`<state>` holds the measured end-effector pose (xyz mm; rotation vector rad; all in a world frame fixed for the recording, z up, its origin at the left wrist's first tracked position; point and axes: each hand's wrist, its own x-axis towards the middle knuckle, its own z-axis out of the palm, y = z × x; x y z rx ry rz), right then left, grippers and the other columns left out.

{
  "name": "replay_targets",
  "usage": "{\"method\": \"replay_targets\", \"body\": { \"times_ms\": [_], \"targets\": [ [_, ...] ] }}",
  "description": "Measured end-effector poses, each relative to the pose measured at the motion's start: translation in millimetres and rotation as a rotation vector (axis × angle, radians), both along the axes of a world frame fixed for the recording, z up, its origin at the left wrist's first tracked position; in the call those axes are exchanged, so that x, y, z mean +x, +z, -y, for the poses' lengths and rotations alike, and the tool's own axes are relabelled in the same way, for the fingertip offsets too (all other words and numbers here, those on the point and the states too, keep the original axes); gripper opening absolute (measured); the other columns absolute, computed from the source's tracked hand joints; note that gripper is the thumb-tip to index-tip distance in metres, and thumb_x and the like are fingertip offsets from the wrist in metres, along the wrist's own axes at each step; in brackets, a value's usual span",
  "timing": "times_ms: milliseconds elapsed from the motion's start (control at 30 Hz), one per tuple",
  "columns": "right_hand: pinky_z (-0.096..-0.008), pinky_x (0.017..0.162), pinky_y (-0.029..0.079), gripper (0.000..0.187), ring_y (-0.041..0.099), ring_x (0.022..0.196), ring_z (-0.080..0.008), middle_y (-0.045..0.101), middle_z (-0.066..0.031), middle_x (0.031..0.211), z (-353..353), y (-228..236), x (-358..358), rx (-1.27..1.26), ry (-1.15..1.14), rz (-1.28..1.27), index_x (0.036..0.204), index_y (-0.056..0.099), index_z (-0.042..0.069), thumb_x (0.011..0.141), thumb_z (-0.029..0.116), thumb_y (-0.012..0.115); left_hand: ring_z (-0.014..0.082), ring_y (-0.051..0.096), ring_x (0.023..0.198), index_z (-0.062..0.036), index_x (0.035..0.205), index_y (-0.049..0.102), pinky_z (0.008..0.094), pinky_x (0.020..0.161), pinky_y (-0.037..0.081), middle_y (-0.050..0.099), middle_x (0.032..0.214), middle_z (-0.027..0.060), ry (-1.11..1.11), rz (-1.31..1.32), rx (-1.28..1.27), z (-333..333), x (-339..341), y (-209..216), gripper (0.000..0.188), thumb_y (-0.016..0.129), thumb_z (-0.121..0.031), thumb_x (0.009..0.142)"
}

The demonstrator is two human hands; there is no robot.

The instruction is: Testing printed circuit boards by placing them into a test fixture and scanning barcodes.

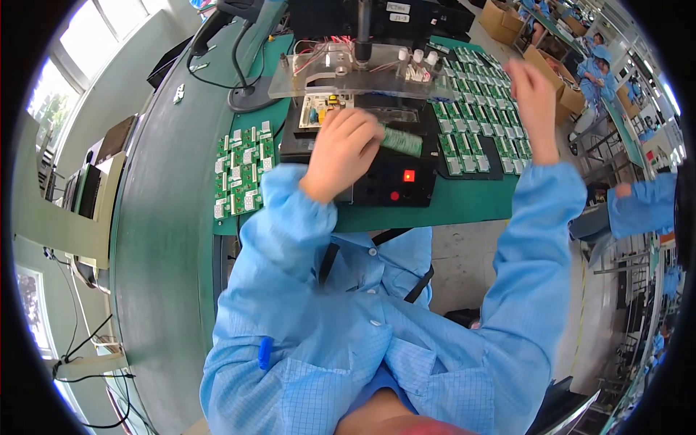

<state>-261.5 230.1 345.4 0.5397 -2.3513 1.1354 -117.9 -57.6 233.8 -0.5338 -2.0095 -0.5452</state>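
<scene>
My left hand (344,148) is closed on one end of a small green circuit board (401,141), in front of a black test fixture (377,181) with a lit red square on its front. The board sticks out to the right of my fingers, blurred. Under the fixture's clear plate (312,85) lies a pale board (324,109) with yellow and blue parts, partly hidden by that hand. My right hand (534,98) is raised at the right, beside rows of green circuit boards (478,101). Its fingers are smeared by motion, so what they hold, if anything, is unclear.
More green boards (245,170) lie in a group left of the fixture. Behind them stands a black stand (250,94) with a curved neck. A green bench (163,239) runs along the left. Cardboard boxes (502,22) and people in blue coats (596,76) are at the far right.
</scene>
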Motion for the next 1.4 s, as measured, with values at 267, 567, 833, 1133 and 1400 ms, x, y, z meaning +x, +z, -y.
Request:
{"method": "replay_targets", "body": {
  "times_ms": [267, 567, 833, 1133, 1400],
  "targets": [
    [-0.0347, 0.069, 0.048, 0.024, 0.057, 0.071, -0.0176, 0.062, -0.0059, 0.075, -34, -167, 59, 0.193, -0.110, 0.014, 0.097, 0.072, 0.006, 0.090, 0.030, 0.072, 0.0242, 0.066, 0.101, 0.0046, 0.109, 0.062, 0.0372, 0.092, 0.054, 0.066, 0.113, 0.0132, -0.123, 0.055, 1.455, 120, 66, 25, 0.017, 0.066, -0.004, 0.095],
    [-0.0435, 0.076, 0.049, 0.022, 0.059, 0.086, -0.0324, 0.065, -0.0118, 0.084, -3, -188, 71, 0.449, -0.123, -0.194, 0.091, 0.068, 0.004, 0.081, 0.021, 0.076, 0.0285, 0.066, 0.105, 0.0068, 0.112, 0.060, 0.0354, 0.095, 0.058, 0.068, 0.109, 0.0173, -0.402, 0.424, 1.782, 191, -138, 34, 0.019, 0.059, -0.006, 0.098],
    [-0.0432, 0.077, 0.050, 0.021, 0.062, 0.086, -0.0329, 0.066, -0.0122, 0.088, 19, -190, 93, 0.354, -0.118, -0.126, 0.098, 0.069, 0.003, 0.084, 0.017, 0.074, 0.0237, 0.068, 0.093, 0.0030, 0.103, 0.063, 0.0306, 0.083, 0.061, 0.070, 0.101, 0.0130, -0.699, 0.388, 1.833, 259, -223, 3, 0.012, 0.058, -0.008, 0.099],
    [-0.0346, 0.066, 0.048, 0.017, 0.061, 0.074, -0.0216, 0.064, -0.0083, 0.081, -1, -197, 102, 0.243, -0.050, -0.040, 0.102, 0.070, 0.004, 0.088, 0.014, 0.072, 0.0139, 0.058, 0.109, -0.0056, 0.114, 0.068, 0.0300, 0.088, 0.049, 0.065, 0.113, 0.0032, -0.180, 0.999, 1.250, 234, -95, 20, 0.026, 0.061, -0.024, 0.098],
    [-0.0239, 0.058, 0.039, 0.021, 0.047, 0.065, -0.0065, 0.054, 0.0005, 0.073, 16, -140, 124, -0.351, 0.133, 0.297, 0.109, 0.068, -0.001, 0.092, 0.012, 0.072, 0.0136, 0.059, 0.062, -0.0077, 0.082, 0.075, 0.0308, 0.059, 0.048, 0.061, 0.066, -0.0001, 0.668, 1.223, 0.263, 508, 127, -50, 0.021, 0.063, -0.024, 0.086]
  ]
}}
